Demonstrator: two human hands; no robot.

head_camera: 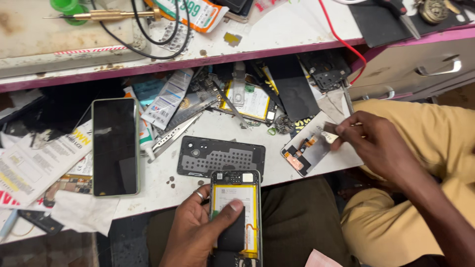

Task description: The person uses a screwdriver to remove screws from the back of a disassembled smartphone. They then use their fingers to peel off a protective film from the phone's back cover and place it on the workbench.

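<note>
- Left hand (198, 230) grips the opened phone (235, 212) from its left side, thumb laid across the yellow battery (232, 198), fingers wrapped under; ring on one finger. Phone sits at the table's (297, 29) near edge, half over the lap, back off, innards up.
- Right hand (376, 143) is closed in a pinch on a thin metal tool (330, 129), prob. tweezers, tip toward the small board w/ copper flex (302, 155) lying near the near-right corner of the tray shelf.
- Handling, my read: opened phone is light but fragile w/o its cover; battery is soft-walled, shouldn't be pressed or pried hard. Best held by the frame's long edges, not by battery or flex cables. Glass side underneath likely slick.
- Just beyond the phone: black inner cover plate (221, 157), flat, perforated; few loose screws beside it toward the left.
- Further left: another phone, screen up, green case (115, 147); paper sheets and tissue at the left edge.
- Toward the far edge: glue tubes (168, 99), metal pry tools, more opened phone parts & black panels.
- Upper shelf: brass-coloured soldering-type tool (109, 15), black cables, red wire.
- A second person in tan trousers (410, 148) sits at right; whose arm the right hand belongs to, can't tell for sure.
</note>
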